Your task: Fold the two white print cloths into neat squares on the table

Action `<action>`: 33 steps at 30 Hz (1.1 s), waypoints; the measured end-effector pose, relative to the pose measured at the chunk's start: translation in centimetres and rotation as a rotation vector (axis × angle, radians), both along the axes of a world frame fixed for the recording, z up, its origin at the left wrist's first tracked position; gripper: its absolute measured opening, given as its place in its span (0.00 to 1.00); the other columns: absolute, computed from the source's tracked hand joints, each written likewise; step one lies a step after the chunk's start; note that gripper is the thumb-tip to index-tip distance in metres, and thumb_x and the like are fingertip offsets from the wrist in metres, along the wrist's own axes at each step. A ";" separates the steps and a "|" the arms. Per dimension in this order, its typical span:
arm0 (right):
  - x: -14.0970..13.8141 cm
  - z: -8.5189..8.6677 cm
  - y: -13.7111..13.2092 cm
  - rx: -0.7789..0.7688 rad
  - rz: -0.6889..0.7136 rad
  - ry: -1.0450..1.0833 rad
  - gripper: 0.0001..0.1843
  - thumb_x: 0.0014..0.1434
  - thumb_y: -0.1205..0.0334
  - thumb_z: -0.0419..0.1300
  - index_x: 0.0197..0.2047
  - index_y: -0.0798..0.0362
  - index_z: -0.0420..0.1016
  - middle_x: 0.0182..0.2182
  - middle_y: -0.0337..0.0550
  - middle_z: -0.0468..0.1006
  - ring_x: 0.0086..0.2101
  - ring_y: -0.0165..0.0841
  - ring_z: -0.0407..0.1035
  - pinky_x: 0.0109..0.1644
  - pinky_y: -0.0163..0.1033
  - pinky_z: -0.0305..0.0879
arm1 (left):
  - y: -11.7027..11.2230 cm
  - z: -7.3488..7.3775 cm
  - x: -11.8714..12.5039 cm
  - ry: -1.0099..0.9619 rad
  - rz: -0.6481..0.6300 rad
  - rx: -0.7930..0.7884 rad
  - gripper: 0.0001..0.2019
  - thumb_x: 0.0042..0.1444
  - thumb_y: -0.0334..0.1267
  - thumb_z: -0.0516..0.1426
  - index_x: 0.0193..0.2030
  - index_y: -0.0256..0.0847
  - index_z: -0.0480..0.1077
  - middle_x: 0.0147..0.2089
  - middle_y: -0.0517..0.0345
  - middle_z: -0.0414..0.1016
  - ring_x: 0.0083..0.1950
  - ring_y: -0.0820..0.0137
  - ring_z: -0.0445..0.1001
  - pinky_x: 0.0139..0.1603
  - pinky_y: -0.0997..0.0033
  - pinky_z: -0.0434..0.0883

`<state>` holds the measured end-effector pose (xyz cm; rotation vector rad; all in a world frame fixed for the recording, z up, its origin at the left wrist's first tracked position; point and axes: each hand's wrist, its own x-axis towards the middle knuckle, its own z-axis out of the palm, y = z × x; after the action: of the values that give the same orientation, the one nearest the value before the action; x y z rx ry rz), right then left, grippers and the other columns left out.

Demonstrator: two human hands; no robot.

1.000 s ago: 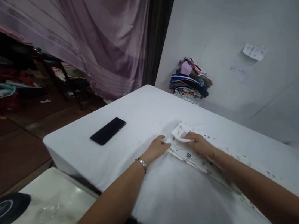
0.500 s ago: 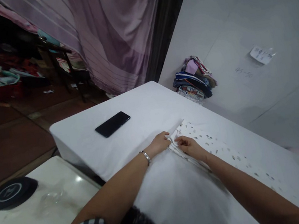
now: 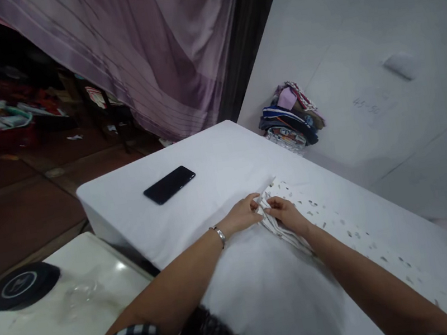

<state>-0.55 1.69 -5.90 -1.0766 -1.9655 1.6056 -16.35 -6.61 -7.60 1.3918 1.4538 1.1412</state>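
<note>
A white cloth with small printed spots [image 3: 312, 207] lies along the right part of the white-covered table [image 3: 213, 155], its near edge gathered into folds. My left hand [image 3: 245, 212], with a silver bracelet on the wrist, pinches the folded edge near the cloth's far corner. Just to the right, my right hand [image 3: 286, 214] has thumb and fingers closed on the same folds. The fingertips of both hands are close together, and the exact layers between them are hard to make out.
A black phone [image 3: 170, 185] lies on the table, left of my hands. A round black object [image 3: 22, 286] sits on a pale surface at the lower left. Folded clothes [image 3: 289, 117] are stacked by the wall. A purple curtain [image 3: 170, 45] hangs behind the table.
Both hands have shifted slightly, and my right fingers have closed further onto the folded edge. More of the gathered layers show between the hands.
</note>
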 end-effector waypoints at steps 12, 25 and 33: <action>-0.1 0.5 -0.8 0.125 0.061 0.006 0.18 0.41 0.51 0.66 0.31 0.52 0.67 0.22 0.32 0.64 0.22 0.24 0.55 0.25 0.32 0.52 | 0.9 -1.1 0.3 -0.214 0.164 -0.192 0.36 0.41 0.30 0.58 0.60 0.37 0.55 0.39 0.56 0.70 0.30 0.74 0.69 0.28 0.77 0.66; 0.6 0.2 -2.9 0.408 0.269 -0.111 0.11 0.50 0.61 0.59 0.40 0.50 0.71 0.30 0.37 0.67 0.28 0.28 0.59 0.33 0.35 0.59 | 0.3 0.4 0.0 -0.321 0.152 -0.255 0.35 0.46 0.42 0.61 0.61 0.35 0.56 0.49 0.45 0.70 0.40 0.69 0.71 0.31 0.77 0.68; 7.3 2.8 -2.1 0.423 0.022 -0.064 0.17 0.53 0.50 0.59 0.45 0.46 0.75 0.48 0.44 0.73 0.49 0.39 0.65 0.54 0.45 0.60 | 0.7 -0.7 -0.3 -0.067 0.192 -0.173 0.31 0.49 0.35 0.56 0.62 0.38 0.55 0.47 0.50 0.72 0.38 0.70 0.72 0.37 0.73 0.69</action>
<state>6.72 -0.37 -3.12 -0.9446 -2.2292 1.1002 -16.61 -5.92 -8.35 1.1047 1.6239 1.1389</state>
